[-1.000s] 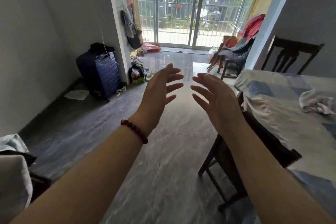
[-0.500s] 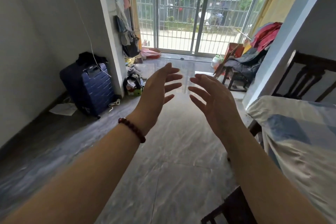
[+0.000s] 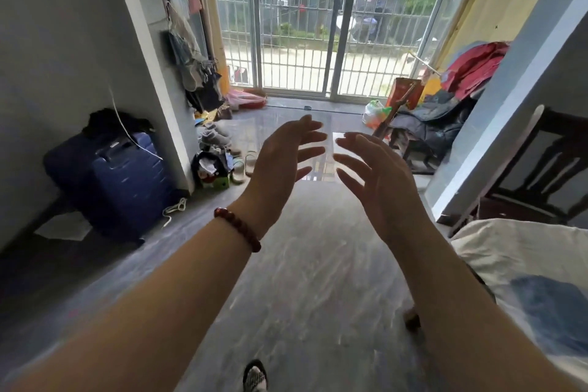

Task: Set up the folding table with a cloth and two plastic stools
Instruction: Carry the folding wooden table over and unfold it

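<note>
Am watching both hands held out ahead: left hand and right hand are gripping nothing, fingers spread, palms facing, close but not touching. A cream-and-blue cloth is lying over a surface at the right edge; cannot tell whether that is the folding table. No plastic stools are showing. Am judging this the fetching step. Next move is calling for locating table and stools, perhaps among the clutter near the barred door.

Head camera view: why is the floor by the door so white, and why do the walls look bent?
Head view: daylight through the barred door bounces off the glossy floor as white glare near it. Head view: the wide-angle lens makes the pillar and walls lean outward. Head view: slight motion blur softens the left hand and right hand.
</note>
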A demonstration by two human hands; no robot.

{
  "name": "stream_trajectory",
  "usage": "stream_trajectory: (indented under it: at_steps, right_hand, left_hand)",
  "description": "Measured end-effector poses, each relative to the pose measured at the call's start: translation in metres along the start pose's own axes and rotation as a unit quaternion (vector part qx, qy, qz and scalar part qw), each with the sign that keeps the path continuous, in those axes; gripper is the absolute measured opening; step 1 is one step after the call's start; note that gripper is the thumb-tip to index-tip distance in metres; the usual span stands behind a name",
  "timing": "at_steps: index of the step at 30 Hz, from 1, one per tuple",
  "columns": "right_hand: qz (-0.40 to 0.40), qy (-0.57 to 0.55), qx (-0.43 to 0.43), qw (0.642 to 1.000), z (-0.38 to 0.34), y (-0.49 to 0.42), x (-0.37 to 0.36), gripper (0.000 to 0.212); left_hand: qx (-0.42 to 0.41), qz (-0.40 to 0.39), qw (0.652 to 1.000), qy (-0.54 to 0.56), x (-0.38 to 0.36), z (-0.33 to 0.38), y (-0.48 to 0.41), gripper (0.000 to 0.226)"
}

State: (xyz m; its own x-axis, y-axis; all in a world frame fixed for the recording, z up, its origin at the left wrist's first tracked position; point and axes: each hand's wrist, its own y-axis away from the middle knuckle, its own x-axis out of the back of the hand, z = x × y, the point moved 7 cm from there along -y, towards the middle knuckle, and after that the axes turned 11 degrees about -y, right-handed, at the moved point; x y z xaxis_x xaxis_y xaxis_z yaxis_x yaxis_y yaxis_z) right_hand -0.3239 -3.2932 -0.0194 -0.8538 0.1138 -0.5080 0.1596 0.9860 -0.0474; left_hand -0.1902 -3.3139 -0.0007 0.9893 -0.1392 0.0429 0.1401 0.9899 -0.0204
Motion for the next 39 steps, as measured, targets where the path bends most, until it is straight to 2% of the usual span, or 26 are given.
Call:
stream_trajectory:
  at_steps: [8,16,28,38,39]
  right_hand:
    - [0.02,-0.01,0.041,0.999,-0.001,-0.156,-0.012,0.01]
    - [0.077,-0.01,0.038,0.996,0.007,-0.283,0.014,0.009]
    - [0.073,0.02,0.073,0.994,-0.037,-0.521,0.08,0.008]
    - [0.1,0.016,0.051,0.994,-0.037,-0.684,0.137,0.007]
    - [0.099,0.012,0.053,0.994,-0.037,-0.702,0.142,0.012]
  left_hand:
    - [-0.043,-0.038,0.998,-0.036,0.007,0.012,-0.169,0.031]
    - [-0.025,-0.082,0.996,-0.018,-0.015,-0.003,-0.311,0.027]
    - [-0.035,-0.122,0.992,0.016,-0.101,-0.002,-0.554,0.032]
    - [-0.011,-0.128,0.992,0.006,-0.154,-0.018,-0.717,0.029]
    - [-0.009,-0.13,0.991,0.002,-0.159,-0.02,-0.735,0.03]
